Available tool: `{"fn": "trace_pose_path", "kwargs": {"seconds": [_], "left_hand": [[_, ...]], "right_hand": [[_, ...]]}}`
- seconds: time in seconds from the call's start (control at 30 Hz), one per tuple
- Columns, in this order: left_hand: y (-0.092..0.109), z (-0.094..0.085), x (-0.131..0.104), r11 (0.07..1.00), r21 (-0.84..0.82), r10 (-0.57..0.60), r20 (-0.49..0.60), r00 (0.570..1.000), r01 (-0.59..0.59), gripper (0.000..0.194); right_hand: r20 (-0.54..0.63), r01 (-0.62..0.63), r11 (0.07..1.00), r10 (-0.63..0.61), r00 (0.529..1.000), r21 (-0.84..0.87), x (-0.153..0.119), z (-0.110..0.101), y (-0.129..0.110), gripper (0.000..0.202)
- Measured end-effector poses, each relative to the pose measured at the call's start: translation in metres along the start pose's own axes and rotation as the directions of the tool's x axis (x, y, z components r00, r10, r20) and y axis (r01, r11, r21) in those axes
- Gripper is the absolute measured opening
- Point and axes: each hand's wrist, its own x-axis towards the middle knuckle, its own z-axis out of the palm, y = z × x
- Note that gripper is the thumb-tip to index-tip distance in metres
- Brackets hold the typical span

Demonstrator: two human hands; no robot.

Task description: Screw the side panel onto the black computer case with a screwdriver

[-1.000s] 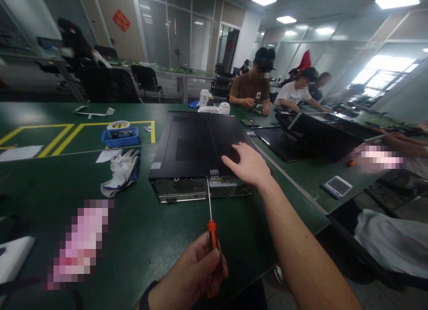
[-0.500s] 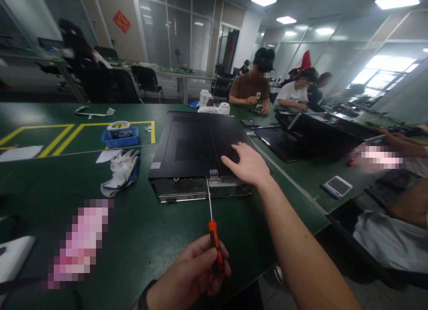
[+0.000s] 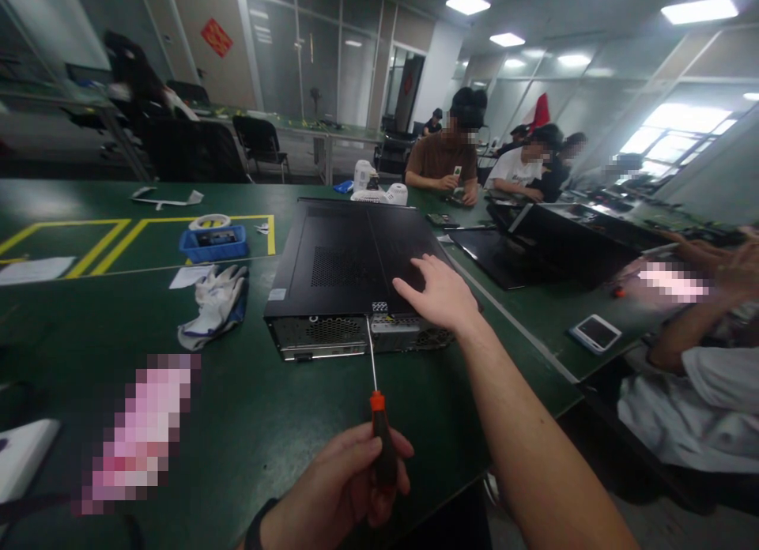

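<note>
A black computer case (image 3: pixel 344 242) lies flat on the green table, its rear panel facing me. My left hand (image 3: pixel 356 463) is closed around the orange-and-black handle of a screwdriver (image 3: pixel 378 408). The shaft points away from me, and its tip meets the upper edge of the rear panel near the middle. Whether a screw sits under the tip is too small to tell. On the right part of the case's top, my right hand (image 3: pixel 442 291) rests open with fingers spread.
Left of the case are a work glove (image 3: pixel 217 301), a blue tray (image 3: pixel 213 246) and a roll of tape (image 3: pixel 210 222). White devices (image 3: pixel 379 193) stand behind it. To the right lie another opened black case (image 3: pixel 563 238) and a phone (image 3: pixel 596 333), beside a seated person.
The screwdriver handle has turned in my left hand; its dark side now faces up where orange showed before. My right hand stays put. At the right, the neighbouring person's arm has lifted.
</note>
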Motion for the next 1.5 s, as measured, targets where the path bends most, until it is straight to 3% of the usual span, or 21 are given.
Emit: {"fn": "trace_pose_path", "kwargs": {"seconds": [0.13,0.4,0.7,1.03,1.23,1.5], "left_hand": [[-0.0013,-0.0025,-0.0004,1.0,0.004,-0.005,0.02,1.0,0.005,0.039],[-0.0077,-0.0037,0.003,0.992,0.086,0.092,0.027,0.995,-0.094,0.046],[-0.0009,-0.0014,0.0006,1.0,-0.01,0.001,-0.019,1.0,-0.001,0.037],[-0.0003,0.0008,0.0019,0.998,0.046,0.052,0.012,0.999,-0.052,0.041],[-0.0019,-0.004,0.0013,1.0,-0.011,0.017,0.002,1.0,-0.017,0.04],[0.0004,0.0045,-0.0002,0.996,0.061,0.063,-0.022,0.998,-0.062,0.041]], "right_hand": [[-0.003,0.004,1.0,-0.004,1.0,-0.002,-0.0006,-0.0006,-0.0006,0.078],[-0.008,0.01,1.0,-0.01,1.0,-0.009,-0.0006,-0.0003,-0.0004,0.078],[-0.011,0.011,1.0,-0.011,1.0,-0.009,0.0002,-0.0008,-0.0002,0.079],[0.007,0.001,1.0,-0.001,1.0,0.0,-0.0001,-0.0034,-0.0028,0.079],[0.0,0.006,1.0,-0.006,1.0,-0.008,0.0002,-0.002,-0.0017,0.077],[0.003,0.007,1.0,-0.007,1.0,0.001,-0.0003,-0.0023,-0.0006,0.078]]}}
